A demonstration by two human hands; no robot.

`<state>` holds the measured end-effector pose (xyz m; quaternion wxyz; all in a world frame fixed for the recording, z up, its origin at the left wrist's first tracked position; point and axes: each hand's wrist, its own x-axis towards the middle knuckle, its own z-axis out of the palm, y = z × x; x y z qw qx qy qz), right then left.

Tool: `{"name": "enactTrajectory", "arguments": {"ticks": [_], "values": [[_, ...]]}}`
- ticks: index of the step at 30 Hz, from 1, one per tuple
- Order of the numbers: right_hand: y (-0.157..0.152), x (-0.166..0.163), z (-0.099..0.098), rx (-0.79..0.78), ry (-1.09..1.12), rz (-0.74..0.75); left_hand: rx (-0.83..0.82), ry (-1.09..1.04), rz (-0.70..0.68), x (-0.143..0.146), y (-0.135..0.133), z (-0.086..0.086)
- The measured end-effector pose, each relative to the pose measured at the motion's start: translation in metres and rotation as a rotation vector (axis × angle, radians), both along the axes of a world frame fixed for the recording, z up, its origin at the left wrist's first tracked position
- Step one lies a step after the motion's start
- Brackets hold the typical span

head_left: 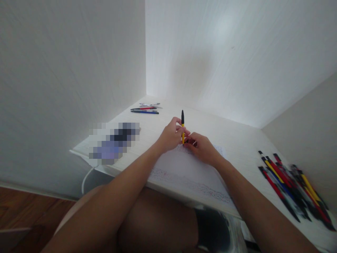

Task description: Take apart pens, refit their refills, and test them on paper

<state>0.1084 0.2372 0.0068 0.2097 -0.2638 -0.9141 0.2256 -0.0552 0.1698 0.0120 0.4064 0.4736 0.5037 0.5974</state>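
A yellow pen with a black tip [182, 127] stands upright over a white sheet of paper [181, 172] in the middle of the white table [237, 137]. My left hand [172, 134] is closed around the pen's upper barrel. My right hand [201, 147] is closed at the pen's lower end, its fingertips touching the barrel just above the paper. What the right fingers pinch beyond the pen is hidden.
A heap of several red, yellow, blue and black pens [292, 186] lies at the table's right edge. A few more pens [145, 109] lie at the far left by the wall corner. A blurred flat object [114, 142] rests at the left. White walls close in three sides.
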Motion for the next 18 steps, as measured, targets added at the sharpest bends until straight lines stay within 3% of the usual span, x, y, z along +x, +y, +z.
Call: {"name": "enactTrajectory", "arguments": {"ticks": [4,12,18], "values": [[0.0005,0.0,0.0001,0.0,0.007,0.013,0.061,0.123,0.023,-0.0013,0.0028,-0.0057],[-0.0021,0.0001,0.002,-0.047,0.088,0.006,0.103,0.195,0.069,-0.0011,0.0003,-0.0005],[-0.0021,0.0002,0.0019,-0.117,0.181,0.014,0.146,0.095,0.049,0.0011,0.0047,-0.0055]]}}
